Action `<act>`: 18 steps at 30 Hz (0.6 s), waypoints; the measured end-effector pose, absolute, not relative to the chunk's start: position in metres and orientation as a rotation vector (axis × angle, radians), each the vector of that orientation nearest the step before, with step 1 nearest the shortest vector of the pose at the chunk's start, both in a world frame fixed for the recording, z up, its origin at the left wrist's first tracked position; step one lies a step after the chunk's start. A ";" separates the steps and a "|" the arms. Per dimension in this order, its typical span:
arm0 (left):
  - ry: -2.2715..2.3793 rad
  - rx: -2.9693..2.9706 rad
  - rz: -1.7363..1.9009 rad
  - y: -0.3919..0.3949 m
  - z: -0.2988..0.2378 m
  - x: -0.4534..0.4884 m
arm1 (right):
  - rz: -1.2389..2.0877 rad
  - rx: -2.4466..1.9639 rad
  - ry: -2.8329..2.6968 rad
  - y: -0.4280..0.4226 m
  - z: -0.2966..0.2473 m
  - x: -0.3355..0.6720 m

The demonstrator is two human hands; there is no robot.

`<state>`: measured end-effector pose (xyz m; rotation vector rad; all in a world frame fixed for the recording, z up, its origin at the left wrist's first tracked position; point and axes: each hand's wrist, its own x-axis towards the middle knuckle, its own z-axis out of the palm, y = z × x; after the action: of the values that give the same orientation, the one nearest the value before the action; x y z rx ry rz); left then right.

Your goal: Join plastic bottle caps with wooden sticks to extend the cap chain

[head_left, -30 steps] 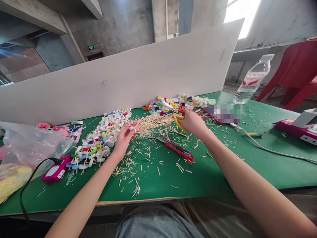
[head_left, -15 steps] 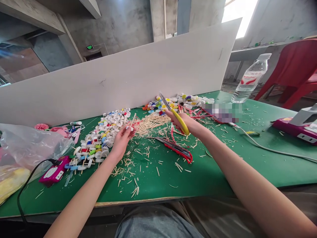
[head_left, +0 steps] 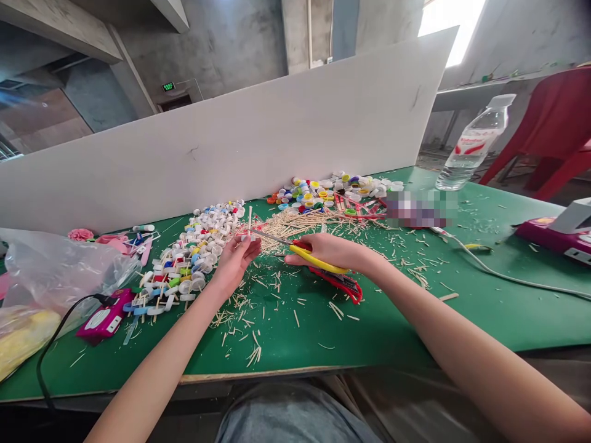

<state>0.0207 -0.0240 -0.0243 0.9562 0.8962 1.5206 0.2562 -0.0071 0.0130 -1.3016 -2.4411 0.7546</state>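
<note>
- A clear plastic bag (head_left: 69,258) lies on the tabletop (head_left: 369,326), well left of the stick pile (head_left: 295,224).
- A purple power block (head_left: 104,317) with a black cord sits left of the pile and nearer the person.
- Caps with sticks (head_left: 189,258), many colours together, spread just left of the pile.
- The left hand (head_left: 233,264) is at the pile's near left edge, its fingers pinching a white cap (head_left: 248,238); a pale stick (head_left: 250,216) rises upright from it.
- Yellow-handled scissors (head_left: 323,263) cross the pile's near side, blades reaching the pale stick; contact cannot be told.
- Loose caps (head_left: 346,186) lie behind the pile, towards its right.
- The right hand (head_left: 330,249), on the pile's near right side, has its fingers wrapped around the scissors.
- A red utility knife (head_left: 341,284), partly hidden, lies nearer the person than the pile.
- A water bottle (head_left: 475,147) stands well right of the pile.
</note>
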 end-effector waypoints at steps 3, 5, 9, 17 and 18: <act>0.916 0.966 1.499 -0.025 -0.024 0.023 | 0.768 -1.304 -2.438 -0.009 0.013 0.254; 0.922 0.980 1.483 -0.027 -0.024 0.025 | 0.769 -1.308 -2.444 -0.010 0.014 0.252; 0.913 1.019 1.453 -0.029 -0.024 0.029 | 0.765 -1.303 -2.466 -0.012 0.014 0.249; 0.921 1.068 1.470 -0.030 -0.021 0.028 | 0.718 -1.304 -2.447 -0.013 0.010 0.246; 0.919 1.074 1.470 -0.030 -0.022 0.028 | 0.715 -1.303 -2.447 -0.013 0.010 0.245</act>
<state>0.0282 -0.0296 -0.0216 1.0742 0.9191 1.4703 0.2454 -0.0133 0.0098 -1.3025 -2.4469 0.7147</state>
